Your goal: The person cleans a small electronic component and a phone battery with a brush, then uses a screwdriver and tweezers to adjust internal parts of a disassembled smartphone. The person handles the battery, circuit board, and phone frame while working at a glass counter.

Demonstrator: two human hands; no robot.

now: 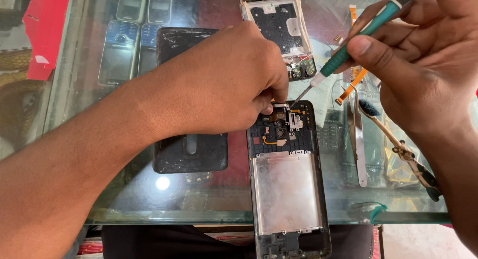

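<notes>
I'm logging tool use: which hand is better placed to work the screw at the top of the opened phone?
Right hand: it holds the screwdriver, tip at the phone frame's top. Left hand only pinches there.

A glass-topped counter (199,199) with a bright lamp reflection (162,183), old phones (130,35) displayed beneath

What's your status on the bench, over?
Left hand pinning opened phone. Right hand holds screwdriver, tip at top edge. Tweezers beside, nothing blocking.
</notes>
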